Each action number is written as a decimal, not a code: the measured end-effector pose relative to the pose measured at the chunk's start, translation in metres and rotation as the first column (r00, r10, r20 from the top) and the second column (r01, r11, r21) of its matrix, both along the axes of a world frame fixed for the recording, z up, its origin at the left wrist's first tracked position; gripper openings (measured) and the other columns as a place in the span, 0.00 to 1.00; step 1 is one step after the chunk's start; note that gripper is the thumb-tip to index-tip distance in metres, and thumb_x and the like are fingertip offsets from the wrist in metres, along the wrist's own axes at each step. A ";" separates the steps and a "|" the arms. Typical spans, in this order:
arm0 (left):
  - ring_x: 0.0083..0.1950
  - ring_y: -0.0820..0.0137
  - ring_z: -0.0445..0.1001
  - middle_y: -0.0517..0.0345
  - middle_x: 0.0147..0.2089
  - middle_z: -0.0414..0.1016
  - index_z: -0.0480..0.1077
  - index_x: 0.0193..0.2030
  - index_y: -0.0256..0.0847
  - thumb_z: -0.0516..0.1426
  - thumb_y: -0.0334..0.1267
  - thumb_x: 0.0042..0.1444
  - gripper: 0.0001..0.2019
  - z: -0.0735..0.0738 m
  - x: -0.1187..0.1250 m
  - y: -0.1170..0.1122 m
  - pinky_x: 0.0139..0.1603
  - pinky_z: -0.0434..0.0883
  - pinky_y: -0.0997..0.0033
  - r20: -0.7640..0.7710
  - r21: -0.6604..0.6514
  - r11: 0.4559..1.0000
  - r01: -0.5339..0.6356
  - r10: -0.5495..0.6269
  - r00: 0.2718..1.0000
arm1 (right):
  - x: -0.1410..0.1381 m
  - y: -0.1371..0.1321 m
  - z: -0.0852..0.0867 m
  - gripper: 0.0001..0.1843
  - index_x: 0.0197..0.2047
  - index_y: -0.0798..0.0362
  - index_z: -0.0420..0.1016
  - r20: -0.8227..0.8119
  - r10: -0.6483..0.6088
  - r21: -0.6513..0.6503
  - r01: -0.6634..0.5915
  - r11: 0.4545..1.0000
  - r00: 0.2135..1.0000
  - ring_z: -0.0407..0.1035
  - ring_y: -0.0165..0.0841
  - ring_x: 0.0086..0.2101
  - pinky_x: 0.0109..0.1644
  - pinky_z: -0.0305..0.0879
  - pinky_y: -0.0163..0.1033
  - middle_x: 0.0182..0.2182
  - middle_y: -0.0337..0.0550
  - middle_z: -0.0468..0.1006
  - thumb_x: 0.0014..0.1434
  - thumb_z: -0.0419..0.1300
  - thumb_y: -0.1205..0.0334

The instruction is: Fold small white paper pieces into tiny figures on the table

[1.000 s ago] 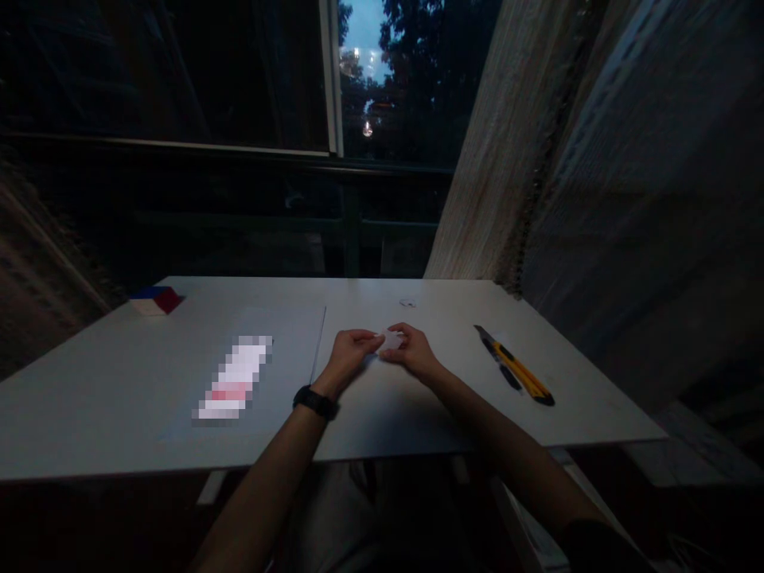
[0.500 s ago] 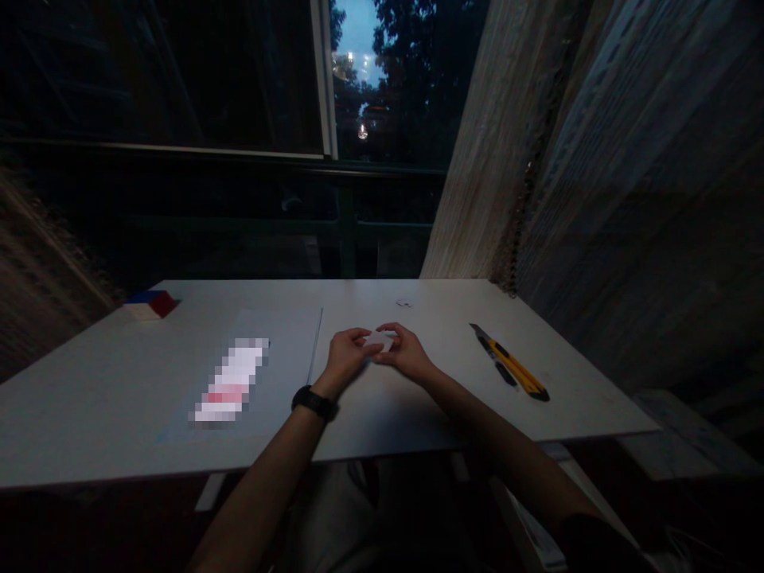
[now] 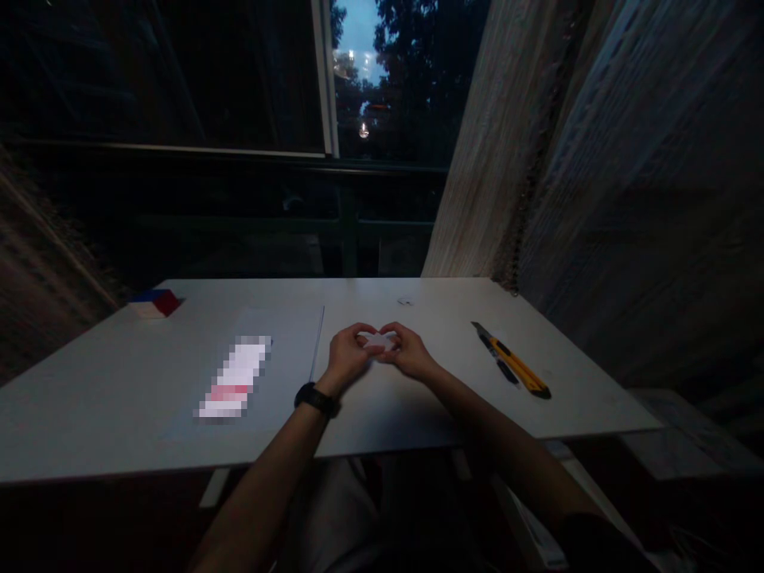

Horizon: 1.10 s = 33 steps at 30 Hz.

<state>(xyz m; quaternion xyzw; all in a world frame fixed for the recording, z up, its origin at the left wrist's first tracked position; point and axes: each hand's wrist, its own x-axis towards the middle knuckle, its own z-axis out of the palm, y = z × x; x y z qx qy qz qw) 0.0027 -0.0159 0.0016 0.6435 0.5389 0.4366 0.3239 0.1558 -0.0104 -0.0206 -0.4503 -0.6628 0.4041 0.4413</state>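
Left hand (image 3: 348,352): curled inward, thumb on the near side, forefinger on the far side; grip narrowed onto one edge of a small white piece (image 3: 377,340).
Right hand (image 3: 411,352): mirrored pose, thumb and forefinger bent round the opposite edge; likewise with hold of the white piece; forefinger tips of both hands meeting or nearly so.
White piece: thin, between both hands, over the middle of the white table (image 3: 107,382); partly covered by fingers, full outline not readable; resting on the table or raised, cannot tell.
Black watch (image 3: 315,399): on the left wrist.
Cutter (image 3: 522,372): yellow and black, right of the right hand and well apart from it; lying at a slant.
Slim dark tool (image 3: 500,364): close along the cutter's left side; touching or not, unclear.
Pale scrap (image 3: 406,302): small, dark-edged, beyond the hands, near the far edge.
Sheet (image 3: 286,350): pale, large, flat, left of the left hand; pixelated bright patch (image 3: 232,370) over it, content unreadable.
Cube (image 3: 155,303): blue, red and whitish faces, at far left.
Background: dim window (image 3: 361,72), trees outside; curtain (image 3: 477,159) on the right.
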 end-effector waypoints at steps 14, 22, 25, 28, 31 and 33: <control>0.27 0.73 0.70 0.60 0.26 0.73 0.68 0.48 0.37 0.64 0.39 0.36 0.28 0.004 0.003 0.000 0.31 0.65 0.75 0.257 -0.003 0.993 0.120 -0.115 0.959 | -0.003 -0.001 0.009 0.24 0.32 0.53 0.67 -0.275 -0.167 -0.181 0.120 0.976 0.947 0.62 0.25 0.18 0.24 0.58 0.32 0.16 0.30 0.70 0.27 0.67 0.64; 0.27 0.74 0.69 0.55 0.26 0.73 0.71 0.27 0.31 0.66 0.44 0.36 0.17 0.002 0.004 -0.002 0.29 0.65 0.75 0.495 -0.107 0.966 0.236 -0.154 0.855 | -0.004 -0.005 0.012 0.31 0.38 0.55 0.69 -0.506 -0.200 -0.262 0.072 0.963 0.839 0.71 0.32 0.26 0.34 0.65 0.38 0.25 0.40 0.77 0.27 0.71 0.60; 0.27 0.74 0.69 0.55 0.25 0.73 0.71 0.26 0.31 0.66 0.44 0.35 0.17 0.002 0.003 -0.002 0.28 0.65 0.75 0.503 -0.118 0.967 0.226 -0.138 0.853 | -0.005 -0.006 0.012 0.31 0.40 0.55 0.69 -0.529 -0.196 -0.290 0.042 0.956 0.826 0.70 0.31 0.25 0.34 0.64 0.38 0.23 0.38 0.76 0.28 0.71 0.62; 0.31 0.72 0.72 0.52 0.30 0.74 0.71 0.31 0.31 0.65 0.44 0.37 0.19 0.004 0.001 -0.002 0.34 0.68 0.73 0.614 -0.158 0.943 0.293 -0.139 0.777 | -0.002 -0.005 0.014 0.29 0.41 0.54 0.69 -0.519 -0.158 -0.306 -0.010 0.952 0.840 0.70 0.31 0.26 0.35 0.64 0.37 0.23 0.38 0.76 0.32 0.69 0.63; 0.34 0.72 0.73 0.51 0.33 0.75 0.71 0.34 0.31 0.65 0.43 0.39 0.18 0.006 -0.001 -0.001 0.39 0.70 0.72 0.695 -0.195 0.930 0.310 -0.092 0.713 | 0.007 -0.003 0.019 0.28 0.44 0.51 0.68 -0.523 -0.109 -0.259 -0.036 0.965 0.846 0.70 0.31 0.30 0.38 0.64 0.38 0.27 0.38 0.76 0.36 0.66 0.64; 0.33 0.73 0.73 0.51 0.32 0.74 0.70 0.32 0.31 0.65 0.41 0.39 0.16 0.007 -0.002 0.000 0.38 0.71 0.73 0.695 -0.227 0.922 0.314 -0.073 0.716 | 0.015 -0.001 0.023 0.29 0.46 0.47 0.68 -0.515 -0.105 -0.185 0.009 0.983 0.851 0.70 0.31 0.32 0.40 0.64 0.38 0.30 0.37 0.76 0.36 0.65 0.66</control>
